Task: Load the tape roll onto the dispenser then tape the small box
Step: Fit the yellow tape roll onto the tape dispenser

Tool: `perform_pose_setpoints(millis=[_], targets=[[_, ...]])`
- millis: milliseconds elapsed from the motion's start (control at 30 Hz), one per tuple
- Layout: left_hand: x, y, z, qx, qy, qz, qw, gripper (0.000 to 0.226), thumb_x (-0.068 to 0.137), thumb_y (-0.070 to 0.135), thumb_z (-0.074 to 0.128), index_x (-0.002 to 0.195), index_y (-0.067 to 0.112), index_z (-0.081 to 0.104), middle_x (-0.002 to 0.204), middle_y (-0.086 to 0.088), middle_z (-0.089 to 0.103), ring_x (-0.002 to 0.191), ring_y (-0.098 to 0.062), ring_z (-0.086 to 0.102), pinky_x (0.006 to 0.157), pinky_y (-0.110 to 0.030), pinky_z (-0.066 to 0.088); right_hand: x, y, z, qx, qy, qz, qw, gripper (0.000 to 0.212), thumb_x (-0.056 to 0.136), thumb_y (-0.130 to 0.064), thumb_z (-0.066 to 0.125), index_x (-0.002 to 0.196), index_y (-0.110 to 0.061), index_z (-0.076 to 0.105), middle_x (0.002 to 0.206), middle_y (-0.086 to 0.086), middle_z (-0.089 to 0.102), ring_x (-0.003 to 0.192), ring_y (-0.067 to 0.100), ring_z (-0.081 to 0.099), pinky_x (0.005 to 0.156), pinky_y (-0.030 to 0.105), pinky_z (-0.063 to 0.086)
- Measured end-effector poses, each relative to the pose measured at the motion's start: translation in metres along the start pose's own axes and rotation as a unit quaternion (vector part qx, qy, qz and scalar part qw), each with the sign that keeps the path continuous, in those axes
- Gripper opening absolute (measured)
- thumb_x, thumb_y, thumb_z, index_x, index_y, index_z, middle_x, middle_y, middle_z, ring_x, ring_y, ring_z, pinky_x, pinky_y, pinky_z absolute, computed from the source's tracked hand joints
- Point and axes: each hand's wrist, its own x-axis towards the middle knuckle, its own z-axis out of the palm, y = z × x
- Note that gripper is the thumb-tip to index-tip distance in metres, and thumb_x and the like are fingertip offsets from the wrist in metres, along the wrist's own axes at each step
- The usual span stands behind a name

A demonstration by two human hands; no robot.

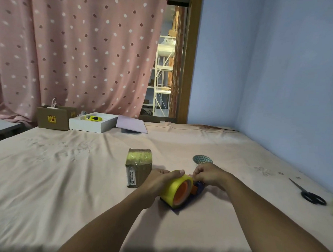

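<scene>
The bed (61,178) lies open on the near left and near right. The small box (138,168) stands just left of the left hand (158,181). A bowl (202,159) sits just beyond the right hand (210,175); scissors (306,193) lie well right.

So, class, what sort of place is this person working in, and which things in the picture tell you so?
Probably a bedroom at home: the work surface looks like a bed under a pale pink sheet, a pink dotted curtain hangs behind it, and plain blue walls close the corner. Shelving shows through the gap beside the curtain.
</scene>
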Motion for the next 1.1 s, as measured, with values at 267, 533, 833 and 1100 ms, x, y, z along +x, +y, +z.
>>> perform_pose_setpoints(millis=[267, 533, 833, 1100], targets=[[-0.005, 0.004, -0.004, -0.005, -0.021, -0.023, 0.999, 0.074, 0.051, 0.059, 0.093, 0.099, 0.005, 0.077, 0.097, -0.020, 0.076, 0.087, -0.028, 0.070, 0.078, -0.040, 0.052, 0.004, -0.002, 0.002, -0.029, 0.024, -0.004, 0.999, 0.020, 0.089, -0.018, 0.075, 0.070, -0.014, 0.067, 0.067, 0.001, 0.065, 0.068, 0.015, 0.057, 0.064, 0.028, 0.048], [-0.009, 0.003, 0.000, -0.014, -0.029, -0.014, 0.999, 0.072, 0.056, 0.048, 0.089, 0.102, -0.006, 0.077, 0.092, -0.016, 0.076, 0.085, -0.028, 0.068, 0.080, -0.039, 0.050, -0.001, 0.010, 0.008, -0.083, 0.079, -0.038, 0.993, 0.030, 0.091, -0.025, 0.073, 0.063, -0.016, 0.064, 0.066, -0.001, 0.063, 0.067, 0.009, 0.058, 0.062, 0.022, 0.045], [-0.013, 0.002, -0.001, -0.019, -0.034, -0.017, 0.999, 0.064, 0.064, 0.048, 0.088, 0.103, -0.003, 0.079, 0.112, -0.029, 0.075, 0.088, -0.029, 0.071, 0.084, -0.039, 0.054, -0.001, 0.012, 0.002, -0.100, 0.110, -0.057, 0.987, 0.026, 0.086, -0.035, 0.077, 0.071, -0.019, 0.063, 0.069, -0.001, 0.067, 0.069, 0.017, 0.063, 0.065, 0.033, 0.050], [-0.016, -0.002, -0.001, -0.024, -0.028, -0.005, 0.999, 0.077, 0.057, 0.049, 0.086, 0.106, -0.010, 0.073, 0.098, -0.025, 0.077, 0.085, -0.029, 0.069, 0.080, -0.040, 0.052, 0.001, 0.014, 0.005, -0.122, 0.169, -0.060, 0.976, 0.028, 0.084, -0.041, 0.076, 0.072, -0.021, 0.062, 0.075, -0.005, 0.063, 0.078, 0.019, 0.061, 0.076, 0.040, 0.052]])
